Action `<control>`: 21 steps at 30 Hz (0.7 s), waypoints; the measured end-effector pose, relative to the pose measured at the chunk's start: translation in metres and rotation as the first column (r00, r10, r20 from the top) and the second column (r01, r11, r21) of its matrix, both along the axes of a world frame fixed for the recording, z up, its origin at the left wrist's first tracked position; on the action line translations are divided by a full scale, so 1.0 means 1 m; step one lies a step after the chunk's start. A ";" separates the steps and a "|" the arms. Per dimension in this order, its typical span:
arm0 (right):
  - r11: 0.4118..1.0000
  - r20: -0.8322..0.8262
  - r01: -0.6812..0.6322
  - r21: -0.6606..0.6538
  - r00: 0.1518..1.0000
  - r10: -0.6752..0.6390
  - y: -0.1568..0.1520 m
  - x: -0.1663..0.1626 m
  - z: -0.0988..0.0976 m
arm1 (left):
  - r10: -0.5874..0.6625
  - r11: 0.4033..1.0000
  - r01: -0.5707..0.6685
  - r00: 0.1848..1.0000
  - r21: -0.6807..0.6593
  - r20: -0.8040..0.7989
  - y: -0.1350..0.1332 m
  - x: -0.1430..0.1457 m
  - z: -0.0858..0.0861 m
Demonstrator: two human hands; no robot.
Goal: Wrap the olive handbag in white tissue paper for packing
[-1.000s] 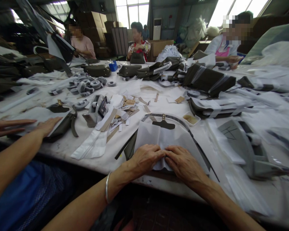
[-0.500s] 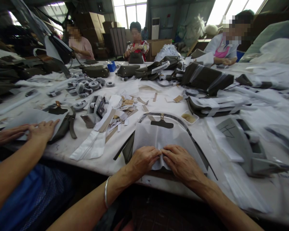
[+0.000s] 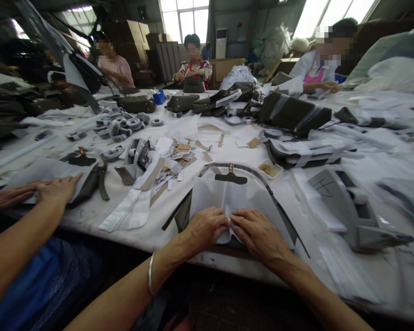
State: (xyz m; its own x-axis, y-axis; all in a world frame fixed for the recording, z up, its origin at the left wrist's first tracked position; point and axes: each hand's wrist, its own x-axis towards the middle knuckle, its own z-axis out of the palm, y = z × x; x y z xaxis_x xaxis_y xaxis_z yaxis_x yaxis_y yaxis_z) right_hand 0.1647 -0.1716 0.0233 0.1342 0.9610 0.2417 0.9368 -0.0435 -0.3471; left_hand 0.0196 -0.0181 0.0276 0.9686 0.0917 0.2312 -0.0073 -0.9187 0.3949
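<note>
Pressing down side by side, the left hand and right hand pinch the white paper sheet together over the dark bag piece at the tabletop's near edge.

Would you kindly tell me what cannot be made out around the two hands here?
Head view:
Near edge of white sheet: covered by left hand and right hand; pinching or pressing, unclear.
Dark piece beneath: mostly hidden by the sheet.
Grey part, right: blurred.
</note>
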 end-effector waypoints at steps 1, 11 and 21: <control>1.000 -0.019 0.001 0.013 1.000 -0.001 0.000 0.000 -0.001 | 0.010 0.999 -0.009 1.000 -0.038 0.010 0.000 -0.001 0.000; 0.992 -0.085 0.045 0.115 0.996 -0.035 -0.004 0.000 -0.009 | 0.098 0.978 -0.074 0.988 -0.195 0.119 -0.005 -0.009 -0.007; 0.990 -0.128 0.036 0.135 0.992 -0.019 -0.004 -0.001 -0.005 | 0.061 0.995 -0.053 0.993 -0.085 0.104 -0.006 -0.007 -0.014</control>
State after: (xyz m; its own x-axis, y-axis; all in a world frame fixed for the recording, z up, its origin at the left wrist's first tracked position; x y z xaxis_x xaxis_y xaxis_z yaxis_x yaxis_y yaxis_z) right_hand 0.1638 -0.1754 0.0183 0.1978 0.9154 0.3506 0.8845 -0.0125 -0.4664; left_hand 0.0129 -0.0240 0.0135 0.9317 0.1690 0.3216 -0.0018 -0.8831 0.4691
